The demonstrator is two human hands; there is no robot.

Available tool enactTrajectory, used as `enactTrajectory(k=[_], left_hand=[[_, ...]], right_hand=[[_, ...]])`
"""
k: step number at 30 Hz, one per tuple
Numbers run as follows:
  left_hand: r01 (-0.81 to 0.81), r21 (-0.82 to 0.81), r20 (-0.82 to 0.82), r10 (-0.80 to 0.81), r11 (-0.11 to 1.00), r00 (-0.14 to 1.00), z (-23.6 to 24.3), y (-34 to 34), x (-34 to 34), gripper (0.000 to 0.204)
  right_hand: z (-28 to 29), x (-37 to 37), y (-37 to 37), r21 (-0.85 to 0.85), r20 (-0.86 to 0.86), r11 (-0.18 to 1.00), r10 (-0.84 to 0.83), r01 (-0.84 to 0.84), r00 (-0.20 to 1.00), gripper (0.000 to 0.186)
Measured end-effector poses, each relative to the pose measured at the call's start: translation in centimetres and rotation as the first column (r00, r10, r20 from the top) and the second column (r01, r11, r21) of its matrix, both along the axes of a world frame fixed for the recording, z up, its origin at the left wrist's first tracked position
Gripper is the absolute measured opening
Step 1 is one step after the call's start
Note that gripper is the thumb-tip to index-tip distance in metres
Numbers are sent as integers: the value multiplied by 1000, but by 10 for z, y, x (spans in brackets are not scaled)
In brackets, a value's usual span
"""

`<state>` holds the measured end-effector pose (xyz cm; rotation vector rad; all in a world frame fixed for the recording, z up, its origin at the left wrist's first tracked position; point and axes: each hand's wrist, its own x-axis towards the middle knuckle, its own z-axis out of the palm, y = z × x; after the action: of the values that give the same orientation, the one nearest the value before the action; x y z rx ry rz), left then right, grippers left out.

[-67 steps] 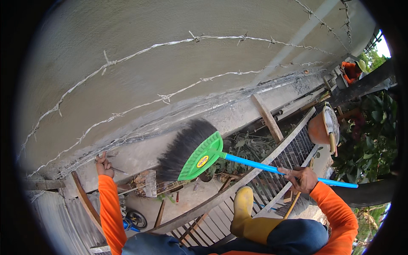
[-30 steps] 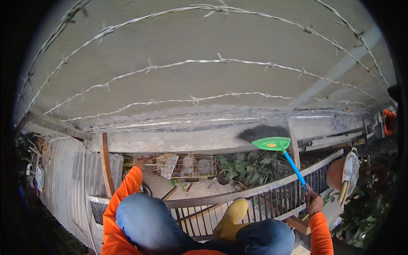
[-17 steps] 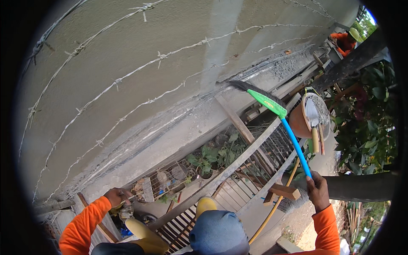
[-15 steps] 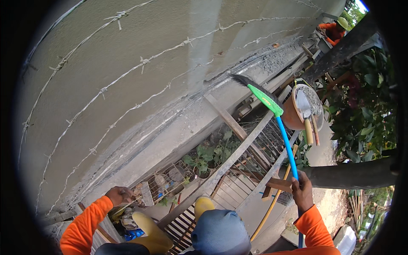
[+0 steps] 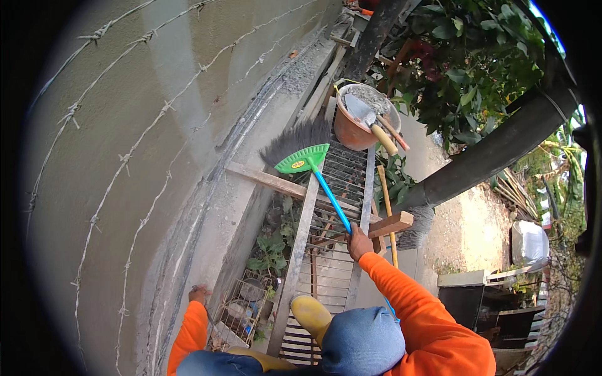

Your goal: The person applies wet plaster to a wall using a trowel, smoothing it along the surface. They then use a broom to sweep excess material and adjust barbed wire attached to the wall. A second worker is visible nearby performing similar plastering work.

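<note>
My right hand [image 5: 360, 242] is closed round the blue handle of a broom [image 5: 331, 199]. The broom's green head and dark bristles reach over the concrete ledge [image 5: 216, 235] at the foot of the wall. Farther left, my left hand [image 5: 199, 293] is low beside that ledge, with its fingers bent. Too little of them shows to tell whether they grip anything. Under me a slatted metal platform [image 5: 300, 244] carries my yellow boot [image 5: 311, 315]. At its far end stands a bucket [image 5: 357, 130] of grey mix, with a trowel [image 5: 378, 131] lying across it.
Strands of barbed wire [image 5: 167, 106] run along the wall on the left. A wooden beam [image 5: 266, 180] crosses the platform. On the right are a dark post [image 5: 489, 153], a grey-bristled broom [image 5: 417, 225] and leafy plants [image 5: 464, 75]. Below the ledge sits a wire basket [image 5: 241, 307].
My view has turned to the right. The broom head has come nearer and tilted, its bristles now fanned toward the wall. My right arm reaches farther forward; my left hand is now beside the ledge.
</note>
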<state>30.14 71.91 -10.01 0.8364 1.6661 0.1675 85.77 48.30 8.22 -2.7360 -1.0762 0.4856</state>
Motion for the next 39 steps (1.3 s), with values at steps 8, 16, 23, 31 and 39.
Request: enactTrajectory(k=[8,16,23,31,39], left_hand=[[-498,-124,297,511,858,806,-59,35,-12,34],[-795,-157,378,779,586,500,-19,42,-4,33],[-841,-118,390,804,527,449,-11,41,4,22],[-927,-290,523,850,239,55,12,30,29,41],[-914,-220,659,743,342,119,70,26,26,51]], right_hand=[[39,-10,20,-193,364,981,74,-2,929,27],[180,144,128,283,562,953,-259,112,785,50],[180,226,156,131,399,991,-28,-26,917,41],[234,118,114,519,-508,839,150,162,848,40],[70,-88,171,186,-483,500,796,-846,364,47]])
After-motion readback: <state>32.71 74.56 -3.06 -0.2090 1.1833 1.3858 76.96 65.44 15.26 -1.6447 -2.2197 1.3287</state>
